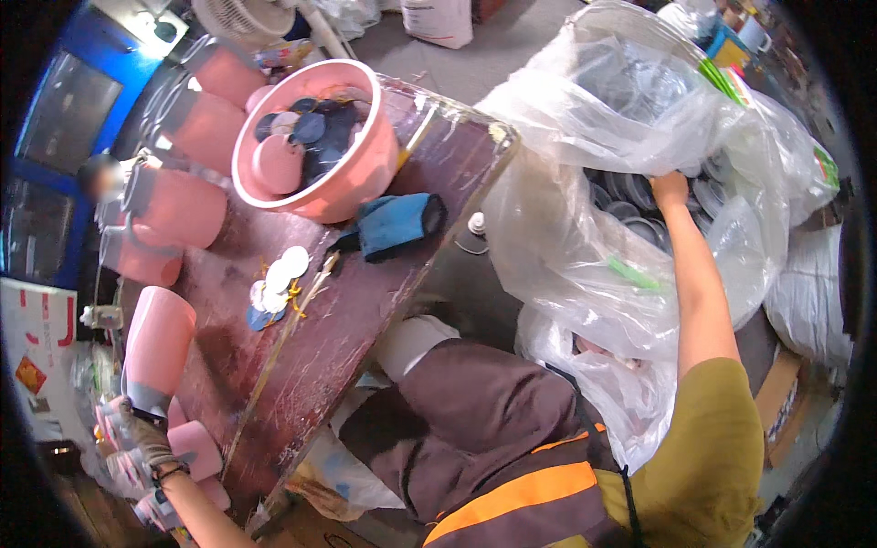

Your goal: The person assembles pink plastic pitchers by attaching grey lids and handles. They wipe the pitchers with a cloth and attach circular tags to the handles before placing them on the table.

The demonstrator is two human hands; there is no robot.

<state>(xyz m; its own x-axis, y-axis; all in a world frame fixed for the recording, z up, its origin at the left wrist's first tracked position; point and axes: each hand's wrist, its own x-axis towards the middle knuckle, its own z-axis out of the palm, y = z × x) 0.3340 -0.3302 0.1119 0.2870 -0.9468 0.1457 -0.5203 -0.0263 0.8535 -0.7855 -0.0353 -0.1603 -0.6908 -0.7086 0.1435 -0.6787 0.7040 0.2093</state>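
Note:
At the left end of the table, my left hand (149, 437), in a light glove, is closed on the lower end of a pink bucket (162, 345). More pink pieces (195, 449) sit just beside that hand. Far to the right, my bare right hand (670, 189) reaches into a large clear plastic bag (585, 239). It is among several dark round rings or lids (630, 187) in the bag. Its fingers look curled, but their tips are partly hidden and I cannot make out what they hold.
On the dark red table (320, 365) stand a pink basin (388, 151) of dark and pink discs, a blue cloth-like bundle (395, 226), and white round tags (288, 267) with yellow strings. Pink buckets (187, 208) line its far left side. A white sack (438, 20) stands behind.

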